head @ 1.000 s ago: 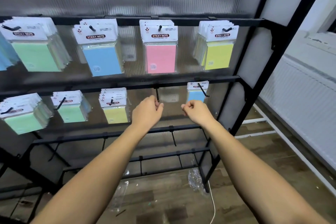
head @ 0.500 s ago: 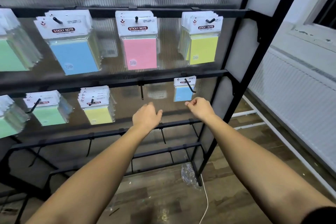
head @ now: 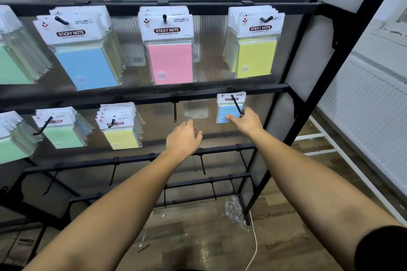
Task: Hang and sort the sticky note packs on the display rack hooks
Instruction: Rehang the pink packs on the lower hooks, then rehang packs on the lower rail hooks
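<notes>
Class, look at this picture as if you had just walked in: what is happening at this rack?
A person is stocking a black display rack with sticky note packs. The right hand touches the small blue pack hanging on a middle-row hook. The left hand hovers open, holding nothing, below the empty hook beside it. The top row holds green, blue, pink and yellow packs; lower hooks are bare.
</notes>
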Demonstrator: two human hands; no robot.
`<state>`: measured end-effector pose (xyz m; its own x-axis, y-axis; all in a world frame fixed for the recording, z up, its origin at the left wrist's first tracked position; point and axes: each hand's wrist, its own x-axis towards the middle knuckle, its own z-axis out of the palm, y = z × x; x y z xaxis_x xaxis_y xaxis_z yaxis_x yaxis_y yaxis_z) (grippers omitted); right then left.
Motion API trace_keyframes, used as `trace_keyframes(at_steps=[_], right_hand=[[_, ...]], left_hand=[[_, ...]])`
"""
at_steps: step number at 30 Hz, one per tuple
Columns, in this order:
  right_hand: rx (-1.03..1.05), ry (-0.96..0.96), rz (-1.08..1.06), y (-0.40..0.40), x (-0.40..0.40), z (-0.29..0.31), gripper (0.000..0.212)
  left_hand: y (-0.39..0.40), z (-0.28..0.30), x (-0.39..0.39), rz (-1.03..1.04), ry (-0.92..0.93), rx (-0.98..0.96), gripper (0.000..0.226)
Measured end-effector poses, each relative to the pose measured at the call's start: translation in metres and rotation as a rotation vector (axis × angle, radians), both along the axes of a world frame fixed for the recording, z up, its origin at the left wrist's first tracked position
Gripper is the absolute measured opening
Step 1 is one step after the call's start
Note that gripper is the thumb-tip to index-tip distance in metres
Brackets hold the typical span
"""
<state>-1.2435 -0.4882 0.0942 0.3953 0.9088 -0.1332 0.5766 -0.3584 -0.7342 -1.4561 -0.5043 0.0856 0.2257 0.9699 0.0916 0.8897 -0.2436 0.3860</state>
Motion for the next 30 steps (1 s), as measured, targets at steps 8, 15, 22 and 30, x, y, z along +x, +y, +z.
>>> trace_keyframes(at_steps=[8,15,22,30], right_hand=[[0.094,0.044,-0.034,-0.006,-0.001,-0.013,0.032],[0.267,0.037,-0.075,-0.041,0.002,-0.011,0.045],[0.27,-0.065,-0.036,-0.083,0.003,0.015,0.041],[0.371,-0.047,-0.089,-0.144,0.002,0.031,0.045]], left_hand=[[0.003,-0.011,-0.007,0.002,-0.021,-0.072,0.025],[0.001,-0.014,0.004,-0.022,-0.027,-0.068,0.02],[-0.011,-0.015,0.012,-0.029,-0.05,-0.078,0.023],[-0.026,-0.018,0.015,-0.058,-0.107,-0.048,0.027]])
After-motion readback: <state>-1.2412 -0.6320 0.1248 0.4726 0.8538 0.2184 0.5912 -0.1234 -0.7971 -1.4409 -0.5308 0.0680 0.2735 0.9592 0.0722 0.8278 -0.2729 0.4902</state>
